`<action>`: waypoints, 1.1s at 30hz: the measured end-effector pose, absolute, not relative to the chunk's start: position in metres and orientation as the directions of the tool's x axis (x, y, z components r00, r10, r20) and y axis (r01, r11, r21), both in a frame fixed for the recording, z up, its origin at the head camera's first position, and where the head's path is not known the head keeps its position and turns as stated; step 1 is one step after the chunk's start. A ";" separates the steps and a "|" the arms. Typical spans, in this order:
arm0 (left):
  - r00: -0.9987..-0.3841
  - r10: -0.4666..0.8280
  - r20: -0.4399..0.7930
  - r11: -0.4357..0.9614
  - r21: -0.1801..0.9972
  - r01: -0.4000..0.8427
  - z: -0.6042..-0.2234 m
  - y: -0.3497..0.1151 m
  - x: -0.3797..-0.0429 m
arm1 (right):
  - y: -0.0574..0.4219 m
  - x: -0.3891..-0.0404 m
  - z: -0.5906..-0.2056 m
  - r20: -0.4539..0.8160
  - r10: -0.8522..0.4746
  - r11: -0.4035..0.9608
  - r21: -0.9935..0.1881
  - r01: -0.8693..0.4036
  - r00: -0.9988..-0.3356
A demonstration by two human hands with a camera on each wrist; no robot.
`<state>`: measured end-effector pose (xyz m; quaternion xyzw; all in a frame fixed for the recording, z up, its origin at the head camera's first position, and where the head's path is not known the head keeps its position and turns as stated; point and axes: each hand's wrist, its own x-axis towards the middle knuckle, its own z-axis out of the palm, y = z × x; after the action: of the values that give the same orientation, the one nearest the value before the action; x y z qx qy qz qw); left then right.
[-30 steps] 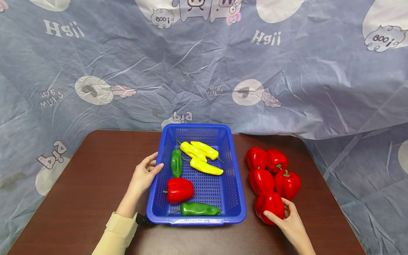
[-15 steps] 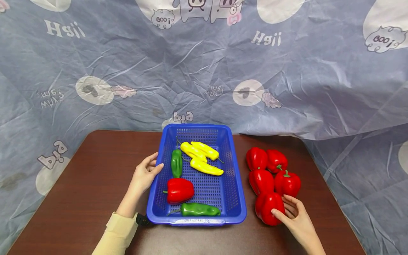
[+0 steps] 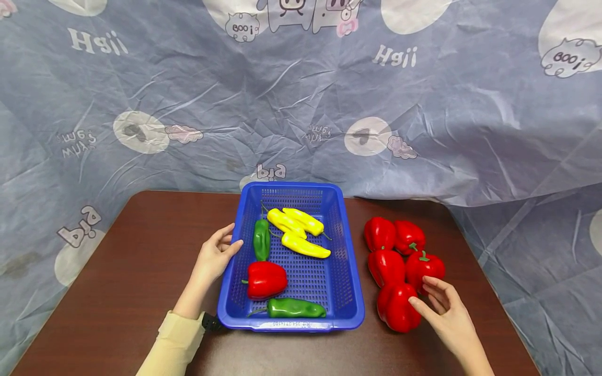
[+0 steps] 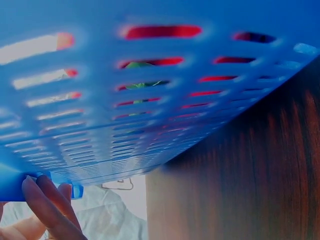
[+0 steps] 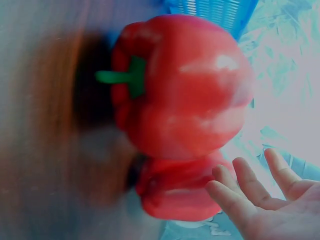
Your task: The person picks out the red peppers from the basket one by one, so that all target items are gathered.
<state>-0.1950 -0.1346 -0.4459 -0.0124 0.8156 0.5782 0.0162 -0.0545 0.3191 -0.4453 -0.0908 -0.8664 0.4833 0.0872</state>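
Note:
My left hand [image 3: 215, 255] grips the left rim of a blue plastic basket [image 3: 351, 271], thumb over the edge and fingers outside it. In the left wrist view, the fingers [image 4: 52, 207] curl up under the rim. Inside lie a red bell pepper [image 3: 266, 280], two long green peppers [image 3: 295, 308] and three yellow peppers [image 3: 305, 245]. My right hand [image 3: 447, 316] is spread beside the nearest red bell pepper [image 3: 397, 308] on the table, thumb tip by its right side. The right wrist view shows straight, parted fingers [image 5: 252, 182] with nothing between them.
Several more red bell peppers [image 3: 385, 266] cluster behind the nearest one, right of the basket. The brown wooden table [image 3: 155, 245] extends on both sides. A grey-blue printed cloth [image 3: 282, 104] hangs along its back edge.
My right hand has let go of the nearest red bell pepper and drawn off to the right, its fingers opening. The pepper stays on the table; my left hand keeps its place.

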 end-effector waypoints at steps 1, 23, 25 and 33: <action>-0.999 -0.002 -0.040 0.334 0.942 -0.039 -0.446 -0.135 -0.195 | 0.318 -0.056 -0.443 0.072 0.237 0.515 -0.855 0.062 -0.969; -0.999 -0.011 -0.036 0.344 0.938 -0.037 -0.446 -0.135 -0.199 | 0.234 -0.128 -0.347 0.263 -0.095 0.345 -0.896 -0.279 -0.960; -0.999 -0.013 -0.036 0.342 0.939 -0.039 -0.447 -0.135 -0.198 | 0.222 -0.137 -0.342 0.261 -0.124 0.322 -0.902 -0.287 -0.957; -0.999 -0.013 -0.042 0.349 0.936 -0.044 -0.448 -0.135 -0.197 | 0.181 -0.163 -0.337 0.196 -0.247 0.281 -0.923 -0.264 -0.949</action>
<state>-0.1968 -0.1350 -0.4483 -0.0172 0.8213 0.5700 0.0136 -0.1628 0.1808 -0.3366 0.1596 -0.8002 0.5781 0.0072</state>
